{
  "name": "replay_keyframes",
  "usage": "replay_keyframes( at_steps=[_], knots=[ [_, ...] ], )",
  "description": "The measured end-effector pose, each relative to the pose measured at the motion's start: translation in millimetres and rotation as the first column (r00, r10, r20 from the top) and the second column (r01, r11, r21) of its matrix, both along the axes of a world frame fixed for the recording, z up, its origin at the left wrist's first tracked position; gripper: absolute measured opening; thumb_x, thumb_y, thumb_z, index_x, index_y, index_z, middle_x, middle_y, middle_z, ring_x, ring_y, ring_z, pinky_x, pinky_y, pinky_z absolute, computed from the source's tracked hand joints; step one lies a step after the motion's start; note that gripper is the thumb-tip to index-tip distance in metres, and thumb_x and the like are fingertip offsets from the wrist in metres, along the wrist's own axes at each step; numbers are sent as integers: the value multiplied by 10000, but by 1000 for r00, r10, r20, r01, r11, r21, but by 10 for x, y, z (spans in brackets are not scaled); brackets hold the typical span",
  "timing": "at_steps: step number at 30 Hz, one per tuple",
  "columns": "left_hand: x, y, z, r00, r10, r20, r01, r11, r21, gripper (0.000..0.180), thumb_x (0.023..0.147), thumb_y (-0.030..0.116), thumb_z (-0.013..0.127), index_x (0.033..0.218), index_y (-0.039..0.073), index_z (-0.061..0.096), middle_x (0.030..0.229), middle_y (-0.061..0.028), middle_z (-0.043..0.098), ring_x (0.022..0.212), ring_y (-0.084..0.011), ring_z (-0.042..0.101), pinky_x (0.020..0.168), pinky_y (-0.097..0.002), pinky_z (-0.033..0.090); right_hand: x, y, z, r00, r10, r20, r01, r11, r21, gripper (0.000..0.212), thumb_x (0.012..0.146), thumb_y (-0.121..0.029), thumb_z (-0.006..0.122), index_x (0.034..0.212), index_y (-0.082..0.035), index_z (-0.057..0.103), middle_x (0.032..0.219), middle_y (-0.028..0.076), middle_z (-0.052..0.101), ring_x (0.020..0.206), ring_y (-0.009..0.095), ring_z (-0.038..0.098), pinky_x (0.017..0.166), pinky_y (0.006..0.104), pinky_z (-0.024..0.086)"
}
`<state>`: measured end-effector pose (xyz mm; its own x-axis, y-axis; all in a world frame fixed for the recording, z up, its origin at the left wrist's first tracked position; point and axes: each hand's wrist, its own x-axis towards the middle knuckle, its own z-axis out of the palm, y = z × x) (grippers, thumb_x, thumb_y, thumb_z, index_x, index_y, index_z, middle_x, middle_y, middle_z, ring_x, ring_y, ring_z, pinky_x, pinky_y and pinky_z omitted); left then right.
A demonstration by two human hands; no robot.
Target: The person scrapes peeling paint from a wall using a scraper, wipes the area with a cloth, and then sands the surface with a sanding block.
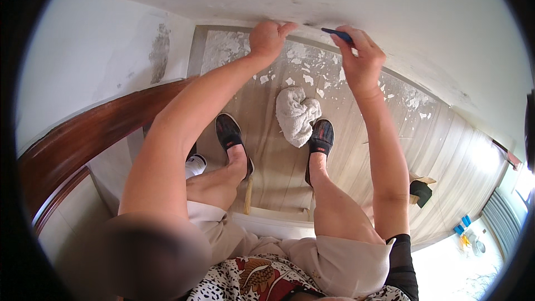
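My left hand [268, 39] is at the base of the wall, most fingers curled in and one digit stretched to the right along the wall; I see nothing in it. To its right, my right hand [361, 58] grips a slim blue tool [340, 35] between thumb and fingers. The tool's narrow end points left, toward a dark spot low on the wall [379, 5]. Its exact kind I cannot make out. Flakes of white paint [308, 79] lie scattered on the floor below both hands. A crumpled pale cloth [295, 114] rests between my feet, against my right shoe [321, 136].
A curved dark wooden rail [111, 116] runs along the left, below a wall with a dark stain [160, 50]. My left shoe [228, 131] stands on the wood-look floor [267, 173]. A black object [422, 192] lies on the right, and blue items [461, 226] sit farther off.
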<state>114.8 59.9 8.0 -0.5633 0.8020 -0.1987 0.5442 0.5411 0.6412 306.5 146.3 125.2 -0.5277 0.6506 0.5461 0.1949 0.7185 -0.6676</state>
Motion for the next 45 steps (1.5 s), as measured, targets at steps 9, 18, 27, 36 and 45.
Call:
replay_keyframes(
  at_steps=[9,18,27,36,45],
  knots=[
    [-31,-22,137,983,83,161,-89,996,29,594,897,532,537,766,-32,674,648,-100,659,537,-160,638,504,-295,509,337,-202,434,922,-177,-343,-43,837,-546,93,868,44,598,958,68,605,851,120,667,746,167,668,719,272,547],
    [206,77,613,819,54,571,-274,911,307,563,908,461,571,797,-83,663,686,-135,664,540,-175,634,495,-262,520,568,-53,198,858,-283,-428,-70,761,-644,110,900,6,568,991,63,590,864,142,661,780,192,668,762,329,573],
    [184,38,955,796,36,604,-274,911,308,620,900,534,539,741,-55,651,694,-141,673,540,-184,656,499,-240,497,114,-222,240,830,-309,-464,-108,729,-676,114,889,21,582,987,78,595,845,136,670,744,190,676,729,292,575],
    [117,9,1018,718,38,695,-375,862,340,619,894,527,553,716,-58,647,638,-113,654,499,-161,633,457,-241,478,529,-160,107,816,-382,-434,2,753,-658,133,911,2,562,1017,77,591,887,167,662,795,217,679,788,338,575],
    [146,-32,1037,676,-2,737,-352,878,325,557,956,474,465,806,-29,649,705,-108,673,582,-158,659,523,-237,494,186,-329,10,783,-422,-457,-87,653,-752,163,891,-10,600,1026,80,611,833,151,678,768,209,676,769,319,561]
  ],
)
